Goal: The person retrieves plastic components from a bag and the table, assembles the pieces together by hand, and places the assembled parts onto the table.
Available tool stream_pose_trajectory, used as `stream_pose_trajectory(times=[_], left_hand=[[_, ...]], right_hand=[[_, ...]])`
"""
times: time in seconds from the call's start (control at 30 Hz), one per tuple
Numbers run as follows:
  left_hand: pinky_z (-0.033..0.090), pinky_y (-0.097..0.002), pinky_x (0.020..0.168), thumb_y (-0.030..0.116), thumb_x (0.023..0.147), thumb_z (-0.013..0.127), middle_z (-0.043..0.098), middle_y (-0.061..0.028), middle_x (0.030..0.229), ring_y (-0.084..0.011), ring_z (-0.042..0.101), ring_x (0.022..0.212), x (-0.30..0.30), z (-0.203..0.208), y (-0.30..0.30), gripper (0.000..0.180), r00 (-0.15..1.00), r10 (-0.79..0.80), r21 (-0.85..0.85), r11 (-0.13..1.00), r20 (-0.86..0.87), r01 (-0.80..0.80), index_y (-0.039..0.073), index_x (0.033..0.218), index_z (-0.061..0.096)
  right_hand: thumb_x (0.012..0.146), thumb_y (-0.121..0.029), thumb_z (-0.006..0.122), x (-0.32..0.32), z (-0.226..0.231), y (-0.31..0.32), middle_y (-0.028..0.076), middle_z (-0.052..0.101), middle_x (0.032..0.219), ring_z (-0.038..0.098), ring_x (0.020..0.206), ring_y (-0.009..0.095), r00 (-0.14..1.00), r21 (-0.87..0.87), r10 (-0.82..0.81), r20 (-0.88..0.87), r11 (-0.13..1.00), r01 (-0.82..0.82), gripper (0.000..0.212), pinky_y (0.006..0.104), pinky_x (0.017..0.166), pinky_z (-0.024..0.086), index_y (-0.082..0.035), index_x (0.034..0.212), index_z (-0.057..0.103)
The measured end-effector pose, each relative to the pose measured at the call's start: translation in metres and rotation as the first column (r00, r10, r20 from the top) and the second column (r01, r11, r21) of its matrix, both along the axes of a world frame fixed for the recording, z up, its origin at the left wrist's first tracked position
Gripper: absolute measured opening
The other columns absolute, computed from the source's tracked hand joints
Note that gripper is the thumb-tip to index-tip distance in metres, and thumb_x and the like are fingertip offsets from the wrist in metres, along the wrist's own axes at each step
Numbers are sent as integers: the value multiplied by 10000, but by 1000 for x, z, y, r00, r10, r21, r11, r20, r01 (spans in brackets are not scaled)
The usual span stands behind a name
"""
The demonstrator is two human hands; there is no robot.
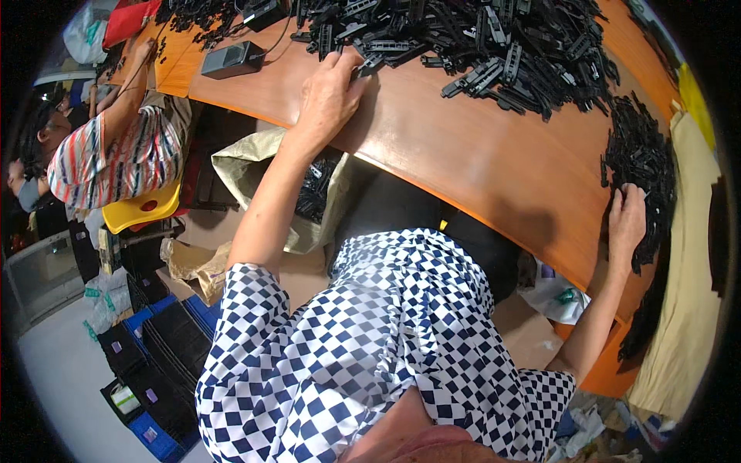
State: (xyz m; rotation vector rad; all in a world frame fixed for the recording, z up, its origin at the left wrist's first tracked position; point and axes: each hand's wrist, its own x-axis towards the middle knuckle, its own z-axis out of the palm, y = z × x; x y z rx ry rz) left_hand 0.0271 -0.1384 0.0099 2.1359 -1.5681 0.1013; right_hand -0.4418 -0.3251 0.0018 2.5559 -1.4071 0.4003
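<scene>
Black plastic makes up both heaps of parts: a large heap [532,58] on the far side of the brown table [448,147] and a smaller heap [642,158] of thinner pieces at its right end. Principal risk, in my judgement, is mixing: the heaps come close together at the large heap's right corner, so a wide sweep could push pieces from one into the other. A second risk is loss over the edge. An open sack [231,166] with black parts inside stands below the table's near edge, under the left forearm; a piece dragged too far could drop into it. Snagging is a lesser concern: a cord runs from the small black box [230,60] to the left of the large heap, and a reaching arm might catch it.

Left hand [328,96] is at the near left margin of the large heap, fingers bent, with a dark part beside the thumb; whether it is gripped cannot be confirmed. Right hand [629,220] rests against the near side of the smaller heap, fingers loosely bent and partly spread; any piece beneath the fingertips is hidden. Most of the large heap lies between the hands, farther from the body.
</scene>
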Motion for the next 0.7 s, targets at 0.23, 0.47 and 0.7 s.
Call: stream_pose_trajectory(times=[0.23,0.47,0.7], left_hand=[[491,-422,720,97,821,641,626,-196,959,-392,608,871,23,-10,-15,240,994,-107,30,994,-35,109,40,1037,551],[543,-297,774,24,848,629,636,-100,1037,-214,652,937,-40,-4,-4,424,255,-110,-88,991,-961,97,17,1245,480],[560,-286,787,7,842,636,626,-124,1071,-247,650,966,-123,-2,-5,494,-352,-227,-278,956,-908,100,58,1291,436]], right_hand=[[886,-147,628,-1,-1,-23,51,602,901,608,762,168,789,308,-264,555,946,99,174,304,658,475,-11,983,580],[852,-13,639,102,3,37,73,617,922,621,732,132,-61,287,-511,857,572,-769,387,225,634,530,-59,1208,492],[873,-10,620,157,0,86,108,641,1007,635,826,137,-30,271,-520,854,492,-827,177,218,680,522,-21,1028,535]])
